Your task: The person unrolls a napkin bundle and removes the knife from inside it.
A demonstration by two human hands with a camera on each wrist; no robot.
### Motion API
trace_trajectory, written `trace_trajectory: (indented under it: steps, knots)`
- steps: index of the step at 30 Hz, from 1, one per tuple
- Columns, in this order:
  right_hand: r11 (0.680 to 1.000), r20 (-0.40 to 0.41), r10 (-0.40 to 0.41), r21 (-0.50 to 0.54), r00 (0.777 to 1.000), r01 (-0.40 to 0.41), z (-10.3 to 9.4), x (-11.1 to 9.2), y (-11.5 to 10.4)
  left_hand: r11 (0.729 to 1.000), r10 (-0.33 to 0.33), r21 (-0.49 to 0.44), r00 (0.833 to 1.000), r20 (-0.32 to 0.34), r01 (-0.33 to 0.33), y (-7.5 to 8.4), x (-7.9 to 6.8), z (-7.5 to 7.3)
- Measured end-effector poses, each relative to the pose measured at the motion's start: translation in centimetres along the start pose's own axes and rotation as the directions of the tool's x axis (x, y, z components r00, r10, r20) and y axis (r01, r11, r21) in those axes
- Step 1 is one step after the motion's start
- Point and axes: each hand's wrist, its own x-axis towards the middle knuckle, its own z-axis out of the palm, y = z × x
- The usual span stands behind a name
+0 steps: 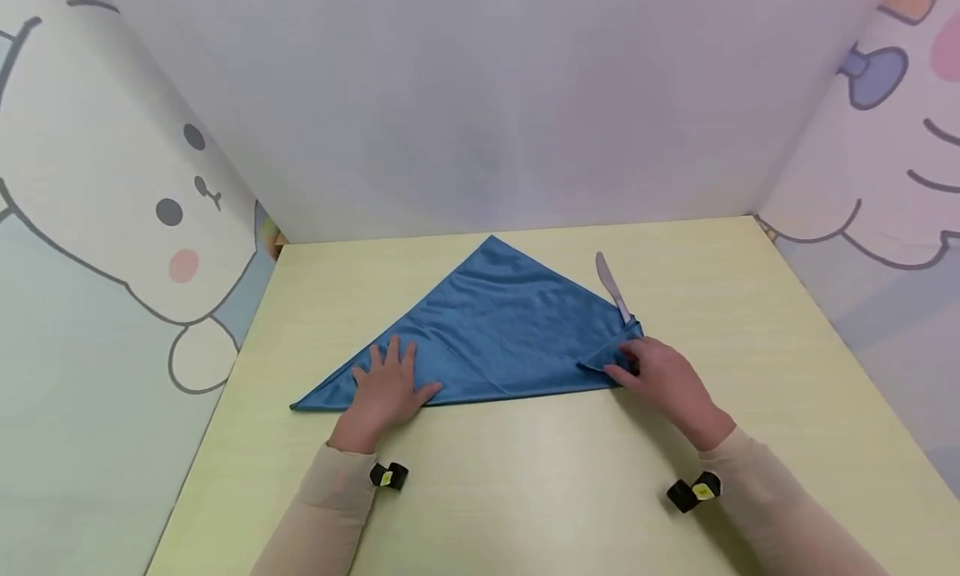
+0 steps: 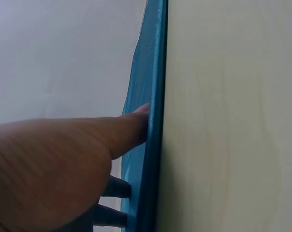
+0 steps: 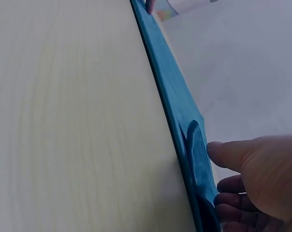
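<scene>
A shiny blue cloth (image 1: 510, 318), folded into a triangle, lies on the table with its long edge toward me. My left hand (image 1: 386, 393) rests flat on its left part, fingers spread. In the left wrist view the thumb (image 2: 131, 124) lies on the cloth by its edge. At the right end my right hand (image 1: 667, 380) holds the turned-over corner (image 1: 611, 351) between thumb and curled fingers. In the right wrist view the thumb (image 3: 226, 152) touches this flap (image 3: 199, 159). A table knife (image 1: 611, 282) sticks out beyond the fold, blade pointing away; its handle is hidden.
The pale wooden table (image 1: 525, 484) reaches to a plain white back wall (image 1: 480, 109). Side panels with cartoon animals (image 1: 112, 184) stand at left and right. Small black devices (image 1: 693, 491) sit at both wrists.
</scene>
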Motion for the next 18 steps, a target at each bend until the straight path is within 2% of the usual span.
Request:
trace_trajectory:
  steps: [10,18]
  knots:
    - [0.989,-0.084,-0.128,-0.088,0.988,0.120,2.0,1.0,-2.2,1.000,0.004,0.004,1.000,-0.007,-0.004,-0.1,-0.2,0.0]
    - [0.982,-0.096,-0.122,-0.157,0.988,0.106,2.8,1.4,-3.0,1.000,0.001,0.006,1.000,0.005,-0.001,0.1,-0.1,0.1]
